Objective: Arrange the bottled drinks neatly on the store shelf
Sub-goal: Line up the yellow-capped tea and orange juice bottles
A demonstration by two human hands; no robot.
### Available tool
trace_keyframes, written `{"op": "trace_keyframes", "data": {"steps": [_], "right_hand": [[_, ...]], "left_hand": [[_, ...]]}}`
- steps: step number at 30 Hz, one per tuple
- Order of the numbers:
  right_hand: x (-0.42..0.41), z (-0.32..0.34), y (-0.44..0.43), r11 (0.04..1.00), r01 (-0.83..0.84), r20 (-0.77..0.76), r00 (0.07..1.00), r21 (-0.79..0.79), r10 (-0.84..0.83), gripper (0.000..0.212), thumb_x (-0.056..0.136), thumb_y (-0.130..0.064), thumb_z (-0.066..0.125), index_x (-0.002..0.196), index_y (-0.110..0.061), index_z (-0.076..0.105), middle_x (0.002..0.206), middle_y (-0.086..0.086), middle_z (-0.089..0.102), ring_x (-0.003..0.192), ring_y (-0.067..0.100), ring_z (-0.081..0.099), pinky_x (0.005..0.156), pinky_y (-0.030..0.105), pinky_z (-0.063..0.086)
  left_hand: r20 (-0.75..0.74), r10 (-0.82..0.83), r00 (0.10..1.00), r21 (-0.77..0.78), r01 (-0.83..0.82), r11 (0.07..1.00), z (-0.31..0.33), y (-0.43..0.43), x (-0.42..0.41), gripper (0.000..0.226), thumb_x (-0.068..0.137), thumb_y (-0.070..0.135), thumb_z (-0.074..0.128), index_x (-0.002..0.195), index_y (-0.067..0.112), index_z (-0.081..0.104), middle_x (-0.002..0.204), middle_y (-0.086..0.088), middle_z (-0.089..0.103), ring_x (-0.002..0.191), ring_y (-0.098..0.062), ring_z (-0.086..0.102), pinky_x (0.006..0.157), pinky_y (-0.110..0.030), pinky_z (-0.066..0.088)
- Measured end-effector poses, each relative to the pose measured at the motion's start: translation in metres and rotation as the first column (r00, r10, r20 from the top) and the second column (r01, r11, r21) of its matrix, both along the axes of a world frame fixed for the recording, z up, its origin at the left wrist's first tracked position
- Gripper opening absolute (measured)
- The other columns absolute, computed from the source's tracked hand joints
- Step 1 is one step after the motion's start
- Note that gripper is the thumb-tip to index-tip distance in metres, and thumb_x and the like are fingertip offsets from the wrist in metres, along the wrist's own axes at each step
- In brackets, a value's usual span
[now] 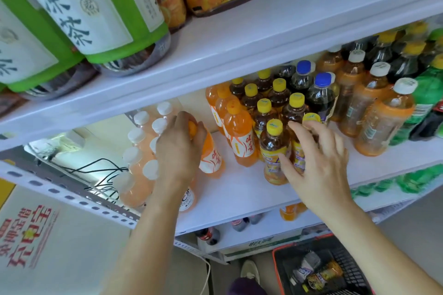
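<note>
Head: left hand (pixel 179 148) grips orange soda bottle (pixel 212 158) top; right hand (pixel 318 163) spread, touching tea bottle (pixel 311 117).

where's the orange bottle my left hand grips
The orange plastic bottle is left of centre in the head view, between white-capped peach bottles and other orange bottles.

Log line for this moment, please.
left hand: grips orange soda bottle at cap, bottle tilted | right hand: spread open over front tea bottles | shelf: arranging unfinished

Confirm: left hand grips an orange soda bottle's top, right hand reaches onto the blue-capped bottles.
Wrong caps. In the head view the right hand reaches onto the yellow-capped tea bottles; the left hand does grip the orange soda bottle.
</note>
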State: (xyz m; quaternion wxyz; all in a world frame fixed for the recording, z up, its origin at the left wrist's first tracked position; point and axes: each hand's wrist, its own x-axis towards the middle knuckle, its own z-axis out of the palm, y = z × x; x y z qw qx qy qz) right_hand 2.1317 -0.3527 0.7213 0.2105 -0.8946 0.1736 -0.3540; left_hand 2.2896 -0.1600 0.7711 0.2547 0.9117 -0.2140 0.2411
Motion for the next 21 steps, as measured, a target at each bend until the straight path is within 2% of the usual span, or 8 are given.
{"op": "trace_keyframes", "data": {"steps": [2,5,7,9,12,14,18,21], "right_hand": [[-0.012,0.001,0.0,0.971,-0.13,0.041,0.991,0.201,0.124,0.06,0.081,-0.03,0.077,0.134,-0.016,0.054,0.131,0.008,0.051,0.12,0.029,0.048,0.092,0.045,0.044],[-0.03,0.005,0.001,0.707,-0.369,-0.08,0.854,0.604,0.514,0.073,0.072,-0.061,0.069,0.139,-0.041,0.044,0.137,-0.015,0.048,0.125,0.003,0.045,0.098,0.024,0.039],[-0.041,0.003,0.004,0.563,-0.393,-0.176,0.686,0.727,0.706,0.08,0.064,-0.071,0.072,0.134,-0.058,0.037,0.139,-0.028,0.045,0.128,-0.009,0.041,0.097,0.015,0.038],[-0.05,0.001,0.005,0.521,-0.411,-0.174,0.636,0.748,0.751,0.081,0.059,-0.07,0.079,0.127,-0.069,0.035,0.131,-0.037,0.049,0.122,-0.014,0.047,0.092,0.009,0.042],[-0.061,0.006,0.0,0.526,-0.371,-0.158,0.684,0.766,0.712,0.082,0.055,-0.065,0.084,0.125,-0.064,0.04,0.123,-0.033,0.059,0.113,-0.01,0.057,0.095,0.027,0.051],[-0.07,0.011,-0.008,0.45,-0.363,-0.119,0.656,0.816,0.745,0.08,0.058,-0.063,0.084,0.128,-0.056,0.044,0.125,-0.024,0.063,0.114,-0.002,0.06,0.098,0.037,0.051],[-0.092,0.023,-0.034,0.057,-0.273,0.131,0.621,0.96,0.773,0.086,0.059,-0.065,0.083,0.134,-0.036,0.052,0.127,-0.003,0.067,0.115,0.02,0.065,0.098,0.041,0.053],[-0.114,0.021,-0.053,-0.328,-0.157,0.357,0.563,0.932,0.745,0.08,0.075,-0.063,0.071,0.137,-0.017,0.054,0.116,0.021,0.067,0.093,0.032,0.071,0.076,0.039,0.06]], "left_hand": [[-0.007,-0.043,0.999,-0.07,0.043,0.997,0.013,0.002,-0.035,0.013,0.088,0.036,0.056,0.086,0.023,0.055,0.068,0.01,0.049,0.064,-0.017,0.05,0.053,-0.029,0.034],[-0.129,-0.214,0.968,-0.255,0.176,0.951,0.033,0.003,-0.073,0.008,0.083,0.034,0.061,0.078,0.03,0.056,0.064,0.016,0.057,0.064,-0.002,0.053,0.052,-0.012,0.038],[-0.206,-0.362,0.909,-0.414,0.254,0.874,0.041,-0.003,-0.091,0.01,0.084,0.028,0.064,0.077,0.03,0.057,0.069,0.022,0.06,0.065,0.003,0.056,0.054,-0.006,0.039],[-0.263,-0.487,0.833,-0.577,0.269,0.771,0.044,-0.014,-0.104,0.011,0.087,0.022,0.065,0.078,0.022,0.058,0.065,0.019,0.058,0.058,0.003,0.053,0.052,-0.007,0.04],[-0.3,-0.565,0.769,-0.678,0.245,0.693,0.045,-0.034,-0.113,0.015,0.094,0.019,0.064,0.083,0.01,0.061,0.062,0.007,0.058,0.058,0.0,0.052,0.054,-0.015,0.044],[-0.341,-0.596,0.727,-0.709,0.217,0.671,0.043,-0.047,-0.116,0.021,0.091,0.029,0.063,0.087,0.008,0.063,0.074,-0.015,0.061,0.069,-0.016,0.058,0.063,-0.032,0.05],[-0.354,-0.653,0.669,-0.777,0.178,0.604,0.043,-0.065,-0.116,0.015,0.086,0.03,0.058,0.081,0.018,0.066,0.076,-0.01,0.062,0.071,-0.023,0.059,0.066,-0.037,0.049],[-0.324,-0.716,0.619,-0.868,0.106,0.485,0.045,-0.074,-0.115,0.017,0.086,0.027,0.056,0.073,0.026,0.067,0.068,0.001,0.061,0.062,-0.016,0.059,0.056,-0.027,0.047]]}}
